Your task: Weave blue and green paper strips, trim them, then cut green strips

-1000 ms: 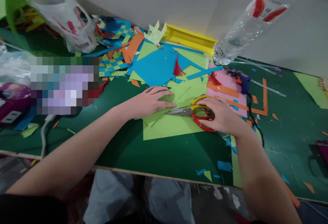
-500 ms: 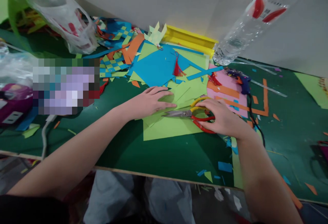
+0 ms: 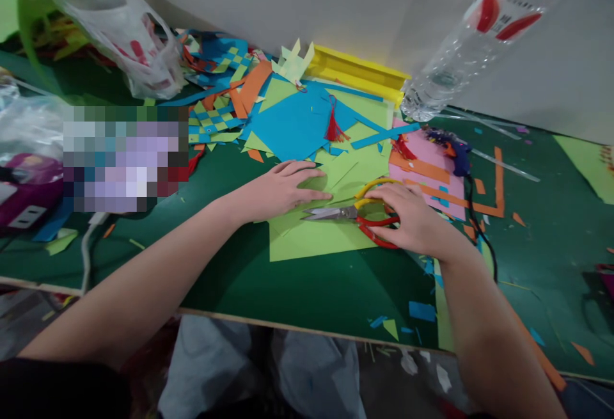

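My left hand (image 3: 290, 187) lies with its fingers stretched out on light green paper (image 3: 311, 243), holding nothing. To its right, my right hand (image 3: 407, 217) grips a pair of scissors (image 3: 348, 213) by the handles, one yellow and one red. The blades point left over the paper, just below my left fingertips, and stand slightly apart. Whether they touch the sheet I cannot tell. Behind both hands lie a large blue paper piece (image 3: 288, 123) and a red tassel (image 3: 332, 123).
A yellow tray (image 3: 359, 70) and a clear plastic bottle (image 3: 455, 54) stand against the wall. Woven paper pieces (image 3: 215, 121) and a plastic bag (image 3: 129, 41) are at the back left. Right of my hands are pink paper (image 3: 448, 182), orange strips and a glue gun (image 3: 459, 157) with a black cable.
My right hand and the scissors have shifted very slightly to the left. My left hand stays in place on the paper.
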The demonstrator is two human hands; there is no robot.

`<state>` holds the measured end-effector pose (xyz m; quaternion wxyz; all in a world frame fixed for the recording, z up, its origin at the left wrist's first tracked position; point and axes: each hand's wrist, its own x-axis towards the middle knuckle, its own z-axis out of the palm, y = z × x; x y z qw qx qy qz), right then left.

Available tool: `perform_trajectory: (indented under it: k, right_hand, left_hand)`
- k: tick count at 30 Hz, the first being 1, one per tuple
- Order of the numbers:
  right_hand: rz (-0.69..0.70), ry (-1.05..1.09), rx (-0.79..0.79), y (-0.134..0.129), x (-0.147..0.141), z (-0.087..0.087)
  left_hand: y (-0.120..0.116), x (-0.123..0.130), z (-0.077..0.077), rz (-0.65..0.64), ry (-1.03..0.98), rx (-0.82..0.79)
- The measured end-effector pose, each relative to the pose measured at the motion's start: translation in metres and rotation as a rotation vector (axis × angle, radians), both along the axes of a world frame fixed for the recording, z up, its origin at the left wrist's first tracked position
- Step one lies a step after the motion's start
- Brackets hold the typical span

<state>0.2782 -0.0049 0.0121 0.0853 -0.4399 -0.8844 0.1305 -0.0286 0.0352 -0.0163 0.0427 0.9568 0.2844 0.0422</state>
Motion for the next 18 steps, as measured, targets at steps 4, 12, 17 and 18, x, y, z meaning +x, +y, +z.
perform_trajectory:
  k: [4, 12, 17, 18]
  right_hand:
    - [0.003, 0.0, 0.005, -0.003, -0.007, -0.001]
    - [0.043, -0.022, 0.01, -0.005, -0.013, 0.002]
    - [0.025, -0.018, 0.006, -0.007, -0.018, 0.001]
    - [0.022, -0.016, 0.006, -0.007, -0.02, 0.001]
  left_hand:
    - [0.0, 0.0, 0.0, -0.003, -0.008, 0.008]
    - [0.0, -0.001, 0.0, -0.006, 0.008, -0.003]
    - [0.0, 0.0, 0.001, 0.002, -0.004, -0.001]
    - [-0.001, 0.0, 0.001, 0.004, -0.007, 0.0]
